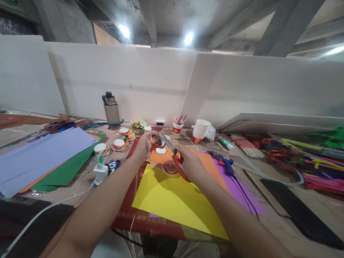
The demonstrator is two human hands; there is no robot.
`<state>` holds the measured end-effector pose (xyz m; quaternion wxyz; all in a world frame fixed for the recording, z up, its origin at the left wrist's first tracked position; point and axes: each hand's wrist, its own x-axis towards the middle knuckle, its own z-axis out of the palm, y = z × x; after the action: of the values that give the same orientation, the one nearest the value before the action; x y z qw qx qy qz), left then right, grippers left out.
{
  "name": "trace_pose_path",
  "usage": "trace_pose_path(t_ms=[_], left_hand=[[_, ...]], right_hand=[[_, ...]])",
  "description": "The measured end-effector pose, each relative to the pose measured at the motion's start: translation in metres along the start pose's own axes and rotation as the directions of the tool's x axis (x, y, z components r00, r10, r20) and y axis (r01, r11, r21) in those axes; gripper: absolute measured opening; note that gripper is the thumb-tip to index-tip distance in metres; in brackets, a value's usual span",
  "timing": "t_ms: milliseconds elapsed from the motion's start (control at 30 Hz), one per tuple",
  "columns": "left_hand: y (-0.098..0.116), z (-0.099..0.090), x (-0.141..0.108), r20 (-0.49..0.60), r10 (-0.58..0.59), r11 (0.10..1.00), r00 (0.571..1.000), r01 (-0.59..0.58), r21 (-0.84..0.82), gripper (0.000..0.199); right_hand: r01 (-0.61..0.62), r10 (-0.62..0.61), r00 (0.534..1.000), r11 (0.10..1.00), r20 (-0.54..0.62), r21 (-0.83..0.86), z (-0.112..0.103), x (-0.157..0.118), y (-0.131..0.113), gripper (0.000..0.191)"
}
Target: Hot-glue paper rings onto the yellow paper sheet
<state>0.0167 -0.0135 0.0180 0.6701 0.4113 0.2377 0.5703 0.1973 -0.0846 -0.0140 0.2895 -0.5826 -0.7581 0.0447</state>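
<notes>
My left hand grips a red-and-white paper cup ring by its left side. In my right hand are the orange-handled scissors, their blades pointing up and left to the ring's right side. Below the blades a white round piece lies on orange paper. Another red ring rests at the upper edge of the yellow sheet, just left of the scissor handles.
Behind stand a bottle, a cup of pens and stacked paper cups. A blue glue gun and black phone-like slab lie right. Colored sheets and a white plug are left.
</notes>
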Motion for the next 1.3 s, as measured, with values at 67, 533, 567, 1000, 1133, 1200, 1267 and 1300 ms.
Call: trace_pose_path(t_ms=[67, 533, 567, 1000, 1133, 1200, 1267, 1300], left_hand=[[-0.001, 0.001, -0.002, 0.003, -0.028, 0.999, 1.000, 0.028, 0.030, 0.011], [-0.002, -0.003, -0.001, -0.002, -0.010, 0.996, 1.000, 0.010, 0.089, 0.013], [-0.002, -0.003, -0.001, -0.021, 0.032, 0.996, 0.999, -0.030, 0.085, 0.015], [0.004, 0.007, -0.007, -0.104, 0.137, 0.978, 0.985, -0.118, 0.173, 0.018], [0.004, 0.006, -0.006, -0.105, 0.062, 0.991, 0.993, -0.048, 0.127, 0.014], [0.003, 0.003, -0.004, -0.089, 0.059, 0.992, 0.994, -0.049, 0.116, 0.013], [0.003, 0.001, -0.003, -0.065, 0.057, 0.991, 0.996, -0.048, 0.122, 0.012], [0.003, 0.000, -0.003, -0.053, 0.058, 0.991, 0.997, -0.051, 0.126, 0.011]], right_hand=[[-0.005, 0.005, 1.000, 1.000, -0.002, -0.011, -0.001, 0.000, -0.001, 0.027], [-0.021, 0.022, 0.999, 1.000, 0.030, -0.018, -0.005, -0.001, -0.006, 0.024], [-0.024, 0.024, 0.999, 1.000, 0.032, -0.017, -0.005, -0.001, -0.007, 0.024], [-0.001, 0.000, 1.000, 0.999, -0.014, -0.045, 0.002, -0.002, 0.000, 0.036], [-0.012, 0.012, 1.000, 0.999, 0.007, -0.043, 0.001, -0.001, -0.001, 0.030], [-0.012, 0.013, 1.000, 0.999, 0.017, -0.034, -0.001, -0.001, -0.003, 0.028], [-0.014, 0.015, 1.000, 0.999, 0.026, -0.029, -0.003, -0.001, -0.005, 0.026], [-0.017, 0.017, 0.999, 0.999, 0.030, -0.028, -0.004, -0.001, -0.006, 0.024]])
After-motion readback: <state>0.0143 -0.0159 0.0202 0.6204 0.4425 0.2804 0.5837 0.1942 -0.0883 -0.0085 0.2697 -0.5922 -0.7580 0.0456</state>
